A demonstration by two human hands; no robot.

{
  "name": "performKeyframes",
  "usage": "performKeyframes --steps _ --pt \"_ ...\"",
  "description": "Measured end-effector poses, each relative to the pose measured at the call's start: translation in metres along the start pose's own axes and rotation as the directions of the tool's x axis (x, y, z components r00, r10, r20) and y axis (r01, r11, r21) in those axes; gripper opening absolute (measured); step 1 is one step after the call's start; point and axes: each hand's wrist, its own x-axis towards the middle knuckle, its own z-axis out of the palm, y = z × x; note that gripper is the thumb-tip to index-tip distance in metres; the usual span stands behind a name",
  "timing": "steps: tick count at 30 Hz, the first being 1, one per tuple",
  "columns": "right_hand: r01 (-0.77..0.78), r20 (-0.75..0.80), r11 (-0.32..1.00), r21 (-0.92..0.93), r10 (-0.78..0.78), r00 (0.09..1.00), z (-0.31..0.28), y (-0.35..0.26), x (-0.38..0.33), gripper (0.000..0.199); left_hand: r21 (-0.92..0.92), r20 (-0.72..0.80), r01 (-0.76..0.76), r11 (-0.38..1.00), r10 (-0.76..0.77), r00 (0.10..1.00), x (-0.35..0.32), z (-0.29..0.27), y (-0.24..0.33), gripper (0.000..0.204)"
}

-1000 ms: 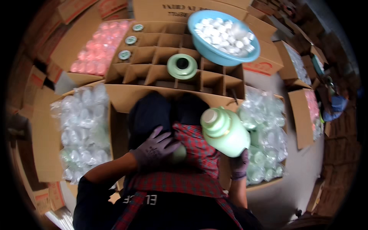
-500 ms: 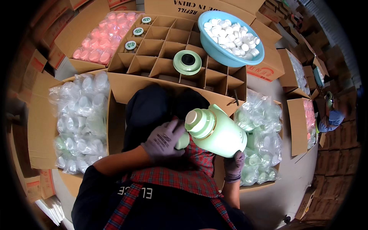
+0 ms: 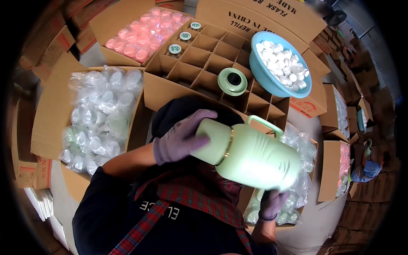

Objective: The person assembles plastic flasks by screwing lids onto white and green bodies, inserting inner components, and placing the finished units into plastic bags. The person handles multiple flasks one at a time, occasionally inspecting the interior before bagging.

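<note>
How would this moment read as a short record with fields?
Left grip: gloved, around the lid
Right grip: gloved, holding the flask opposite the lid
Flask pose: tilted sideways, handle on its far side
Ahead: divided carton, blue basin of white caps
Ahead left: pink bagged pieces
Left: clear-bagged pieces

The flask (image 3: 255,159) is pale green, the gloves (image 3: 175,140) greyish purple, the apron (image 3: 199,193) red plaid — the basin (image 3: 264,77) light blue.

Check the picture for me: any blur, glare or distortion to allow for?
Head view: motion blur softens the left hand and flask; head view: glare whitens the flask's base end; head view: straight edges bend toward the dark rim, where stacked cartons at right look dim.
</note>
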Motion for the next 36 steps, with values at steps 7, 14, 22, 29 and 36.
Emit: performKeyframes --steps 7,14,22,29,36 --pt "0.203 -0.135 0.949 0.241 -0.175 0.975 0.027 0.007 0.034 0.052 0.192 0.071 -0.428 0.883 0.422 0.904 0.0 -0.014 -0.024 0.074" --pt "0.717 0.47 0.67 -0.192 -0.578 0.667 0.005 -0.052 0.021 0.046 -0.039 0.302 0.519 0.854 -0.485 0.821 -0.024 -0.008 -0.044 0.062" --pt "-0.084 0.249 0.972 0.22 0.027 0.968 -0.001 0.001 0.096 0.044 0.448 0.034 -0.454 0.77 0.493 0.869 -0.02 0.007 -0.017 0.084" --pt "0.616 0.84 0.762 -0.199 -0.191 0.507 0.03 -0.112 0.113 0.04 0.613 0.209 -0.463 0.64 0.435 0.876 0.084 -0.043 -0.052 0.048" --pt "0.708 0.806 0.631 -0.318 -0.213 0.552 0.134 -0.117 0.155 0.053 0.784 -0.354 0.579 0.223 -0.604 0.714 0.233 0.002 -0.182 0.084"
